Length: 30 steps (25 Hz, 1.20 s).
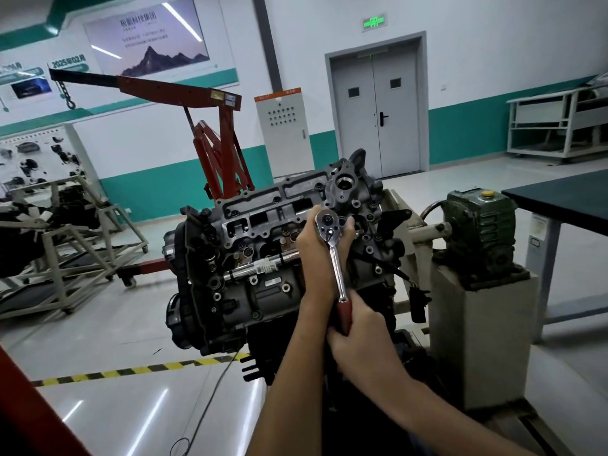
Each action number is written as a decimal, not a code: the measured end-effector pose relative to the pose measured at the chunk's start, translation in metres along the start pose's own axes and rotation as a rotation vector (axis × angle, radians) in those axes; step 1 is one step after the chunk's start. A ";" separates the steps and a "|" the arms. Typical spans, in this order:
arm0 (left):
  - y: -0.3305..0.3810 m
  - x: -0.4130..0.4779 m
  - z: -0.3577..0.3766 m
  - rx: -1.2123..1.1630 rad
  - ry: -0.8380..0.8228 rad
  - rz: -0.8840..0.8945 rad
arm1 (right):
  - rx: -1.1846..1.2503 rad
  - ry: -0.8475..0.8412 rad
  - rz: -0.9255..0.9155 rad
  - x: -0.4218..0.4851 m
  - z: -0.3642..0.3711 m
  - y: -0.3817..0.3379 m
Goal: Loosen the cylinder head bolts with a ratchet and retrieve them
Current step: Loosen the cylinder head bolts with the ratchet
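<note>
Both hands grip one ratchet (335, 258). The left hand (312, 248) curls round its chrome head, and the right hand (360, 327) is clenched on the red handle (343, 313) lower down. The ratchet head sits over the right end of the cylinder head (263, 209), on top of the one engine (230, 291) bolted to a stand. Socket and bolt beneath it are hidden by the tool and the left fingers. Most of the handle is buried in the right fist. Among the many holes and studs on the cylinder head, no single head bolt can be told apart. The forearms cover the engine's lower right side. Beside it stands one green gearbox (477, 225), with one dark table (559, 195) cut off at right. One red engine crane (210, 136) stands behind.
</note>
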State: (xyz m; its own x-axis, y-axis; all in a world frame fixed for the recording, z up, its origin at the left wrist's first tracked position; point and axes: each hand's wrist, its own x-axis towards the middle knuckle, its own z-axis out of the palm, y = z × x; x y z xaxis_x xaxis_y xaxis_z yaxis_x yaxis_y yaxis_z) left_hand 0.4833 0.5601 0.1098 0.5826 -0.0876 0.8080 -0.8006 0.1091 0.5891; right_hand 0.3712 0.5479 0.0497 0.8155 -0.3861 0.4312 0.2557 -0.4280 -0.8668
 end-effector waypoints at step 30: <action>-0.005 0.025 -0.028 0.157 -0.306 -0.006 | -0.901 -0.221 -0.327 0.080 -0.125 -0.003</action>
State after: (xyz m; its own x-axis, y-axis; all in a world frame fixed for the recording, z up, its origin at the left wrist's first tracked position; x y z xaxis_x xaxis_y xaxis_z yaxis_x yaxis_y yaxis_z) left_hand 0.5053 0.5851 0.1271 0.5373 -0.3832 0.7513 -0.8232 -0.0444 0.5660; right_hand 0.3703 0.4161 0.1180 0.8772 -0.0149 0.4799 0.0698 -0.9850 -0.1581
